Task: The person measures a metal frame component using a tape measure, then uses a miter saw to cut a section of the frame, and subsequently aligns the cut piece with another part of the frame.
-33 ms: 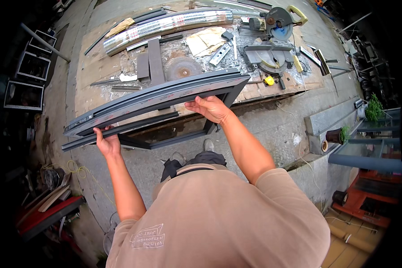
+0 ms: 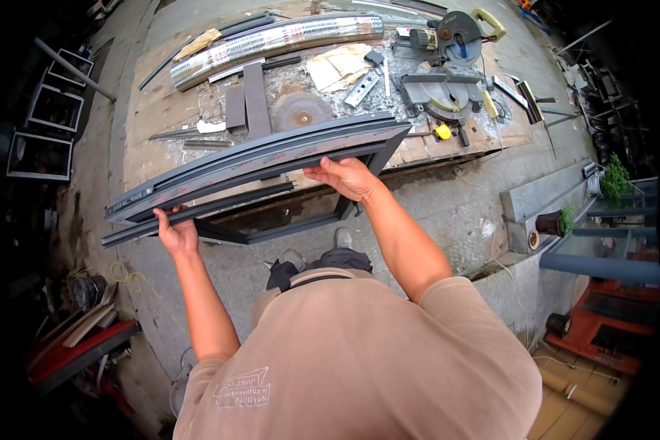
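Note:
A dark grey metal window frame [image 2: 264,155] stands tilted in front of me against the near edge of the work table, its upper member running from lower left to upper right. My left hand [image 2: 178,233] is closed round a loose dark grey metal strip [image 2: 235,199], near its left end. The strip lies just below the frame's upper member, its right end inside the opening. My right hand [image 2: 348,180] grips the lower edge of that upper member, right of centre, thumb towards me. Some of its fingertips are hidden.
On the table [image 2: 147,158] lie a saw blade [image 2: 301,111], brown flat pieces [image 2: 256,99], a wrapped bundle of profiles [image 2: 279,44] and a yellow tape measure [image 2: 442,132]. A mitre saw [image 2: 447,81] stands at the back right. A cable [image 2: 493,235] crosses the ground.

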`<state>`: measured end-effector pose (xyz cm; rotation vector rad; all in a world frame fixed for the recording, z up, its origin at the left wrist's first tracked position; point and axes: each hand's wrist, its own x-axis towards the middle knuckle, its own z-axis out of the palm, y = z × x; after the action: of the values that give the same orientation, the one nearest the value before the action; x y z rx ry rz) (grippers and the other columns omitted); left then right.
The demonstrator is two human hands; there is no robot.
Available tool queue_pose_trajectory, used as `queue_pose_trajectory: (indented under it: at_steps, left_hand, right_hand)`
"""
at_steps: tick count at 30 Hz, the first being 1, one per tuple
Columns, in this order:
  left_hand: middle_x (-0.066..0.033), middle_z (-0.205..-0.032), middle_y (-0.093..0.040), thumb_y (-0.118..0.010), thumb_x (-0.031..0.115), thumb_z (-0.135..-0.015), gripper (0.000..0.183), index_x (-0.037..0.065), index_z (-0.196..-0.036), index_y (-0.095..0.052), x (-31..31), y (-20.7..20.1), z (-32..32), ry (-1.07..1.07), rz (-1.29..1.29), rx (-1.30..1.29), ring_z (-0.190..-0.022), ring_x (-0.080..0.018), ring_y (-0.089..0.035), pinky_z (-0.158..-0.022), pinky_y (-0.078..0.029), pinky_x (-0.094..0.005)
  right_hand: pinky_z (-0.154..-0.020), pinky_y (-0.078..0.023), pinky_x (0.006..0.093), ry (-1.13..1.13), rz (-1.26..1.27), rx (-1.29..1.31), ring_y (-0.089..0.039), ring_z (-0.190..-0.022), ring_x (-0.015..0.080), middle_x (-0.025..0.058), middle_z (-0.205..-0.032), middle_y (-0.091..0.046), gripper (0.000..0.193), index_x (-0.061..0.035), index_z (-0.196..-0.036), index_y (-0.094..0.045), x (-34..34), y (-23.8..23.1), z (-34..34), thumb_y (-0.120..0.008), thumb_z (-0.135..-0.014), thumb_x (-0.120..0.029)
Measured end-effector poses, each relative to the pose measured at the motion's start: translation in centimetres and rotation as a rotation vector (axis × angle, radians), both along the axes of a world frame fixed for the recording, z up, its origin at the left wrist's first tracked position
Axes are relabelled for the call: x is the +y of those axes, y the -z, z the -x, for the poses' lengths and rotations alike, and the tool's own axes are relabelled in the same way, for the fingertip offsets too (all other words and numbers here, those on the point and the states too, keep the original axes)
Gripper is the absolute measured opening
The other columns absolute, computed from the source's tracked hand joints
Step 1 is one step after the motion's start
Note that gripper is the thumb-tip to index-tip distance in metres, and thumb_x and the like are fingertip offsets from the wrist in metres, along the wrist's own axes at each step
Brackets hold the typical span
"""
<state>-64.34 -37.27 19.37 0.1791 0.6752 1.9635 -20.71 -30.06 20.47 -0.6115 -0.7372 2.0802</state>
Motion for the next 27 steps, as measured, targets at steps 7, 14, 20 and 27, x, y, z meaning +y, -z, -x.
queue_pose_trajectory:
  at_steps: [7, 14, 20, 27]
  left_hand:
    - [-0.0013, -0.104, -0.066, -0.071, 0.028, -0.101, 0.018, 0.012, -0.107, -0.066, 0.5, 0.0, 0.1, 0.012, -0.018, -0.018, -0.089, -0.0192, -0.053, -0.097, -0.046, -0.037]
    - [-0.0024, -0.104, -0.063, -0.073, 0.025, -0.1, 0.02, 0.009, -0.109, -0.066, 0.6, -0.4, -0.3, 0.025, -0.068, -0.068, -0.09, -0.0198, -0.052, -0.098, -0.046, -0.0382]
    - [-0.0033, -0.105, -0.062, -0.072, 0.026, -0.1, 0.024, 0.008, -0.115, -0.066, 0.7, 0.2, 0.1, 0.061, -0.11, -0.057, -0.091, -0.02, -0.052, -0.097, -0.046, -0.0376]
    - [-0.003, -0.109, -0.063, -0.074, 0.029, -0.098, 0.031, 0.007, -0.119, -0.067, 1.0, -0.2, -0.4, 0.075, -0.118, -0.077, -0.092, -0.0196, -0.052, -0.098, -0.045, -0.0376]
  right_hand:
    - [-0.111, -0.054, 0.0435, 0.07, 0.035, -0.034, -0.066, -0.12, 0.0271, 0.013, -0.13, -0.068, 0.039, 0.0031, -0.132, -0.063, 0.3, -1.5, 0.7, -0.074, -0.1, -0.016]
    - [-0.11, -0.054, 0.0441, 0.127, 0.063, -0.028, -0.069, -0.113, 0.0278, 0.0135, -0.12, -0.071, 0.033, 0.0034, -0.125, -0.066, 0.0, -1.3, 0.8, -0.075, -0.098, -0.013]
    - [-0.112, -0.053, 0.0441, 0.13, 0.04, -0.062, -0.068, -0.117, 0.0281, 0.0136, -0.125, -0.07, 0.036, 0.002, -0.129, -0.065, 0.2, -1.2, 0.8, -0.076, -0.098, -0.014]
    - [-0.115, -0.05, 0.0472, 0.01, -0.07, -0.046, -0.064, -0.124, 0.0281, 0.0126, -0.131, -0.068, 0.044, -0.0008, -0.135, -0.062, 1.9, -0.8, 0.0, -0.078, -0.095, -0.011]
